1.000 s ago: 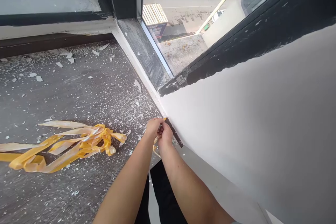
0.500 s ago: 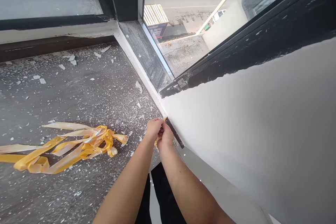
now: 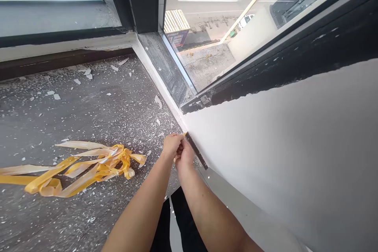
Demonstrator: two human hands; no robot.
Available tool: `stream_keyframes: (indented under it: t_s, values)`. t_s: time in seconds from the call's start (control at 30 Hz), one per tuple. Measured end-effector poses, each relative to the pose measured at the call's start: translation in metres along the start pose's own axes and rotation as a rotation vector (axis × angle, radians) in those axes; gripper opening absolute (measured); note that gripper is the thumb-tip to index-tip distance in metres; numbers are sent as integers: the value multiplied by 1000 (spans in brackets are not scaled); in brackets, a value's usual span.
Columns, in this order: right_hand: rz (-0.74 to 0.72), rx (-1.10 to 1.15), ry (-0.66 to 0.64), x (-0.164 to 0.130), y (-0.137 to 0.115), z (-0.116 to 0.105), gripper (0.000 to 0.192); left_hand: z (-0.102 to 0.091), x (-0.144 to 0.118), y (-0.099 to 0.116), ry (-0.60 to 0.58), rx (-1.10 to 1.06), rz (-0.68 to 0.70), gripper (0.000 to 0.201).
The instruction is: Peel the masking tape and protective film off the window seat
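Note:
My left hand [image 3: 172, 144] and my right hand [image 3: 186, 158] are pressed close together at the end of the sill, by the foot of the white wall. Both are closed, with fingers pinched on a strip of yellow masking tape [image 3: 185, 134]. Only a small tip of it shows past the fingertips; the rest is hidden by my hands. Beside them runs a short dark skirting strip [image 3: 197, 150]. To the left lies a tangled heap of peeled yellow masking tape [image 3: 113, 161], its long ends trailing left.
White paint flakes and dust cover the dark sill [image 3: 97, 114]. Dark window frames [image 3: 147, 0] meet at the corner, and a glass pane looks down on a street. The white wall [image 3: 283, 138] rises at the right, its paint edge ragged along the frame.
The view has tilted up slightly, so the window and tape heap appear a little lower and further right. My hands stay pinched at the same spot by the wall.

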State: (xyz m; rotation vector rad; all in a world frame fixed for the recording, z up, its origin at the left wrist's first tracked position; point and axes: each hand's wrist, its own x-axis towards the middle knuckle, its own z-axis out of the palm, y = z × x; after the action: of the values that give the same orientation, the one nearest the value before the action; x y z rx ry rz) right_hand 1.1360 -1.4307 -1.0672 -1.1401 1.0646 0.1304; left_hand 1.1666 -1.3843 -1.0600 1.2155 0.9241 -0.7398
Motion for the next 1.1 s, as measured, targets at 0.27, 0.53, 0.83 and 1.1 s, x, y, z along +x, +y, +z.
stream_keyframes:
  t_s: [0.27, 0.53, 0.83, 1.1]
  values:
    - [117, 110, 27, -11, -9, 17, 18, -8, 3, 9, 4, 4, 27, 9]
    - [149, 172, 45, -18, -10, 25, 19, -16, -3, 18, -1, -3, 31, 13]
    - [138, 148, -5, -36, -17, 49, 21, -37, -23, 45, 6, 34, 73, 9]
    - [200, 94, 98, -36, -21, 28, 22, -61, -32, 51, -4, 99, 143, 18]
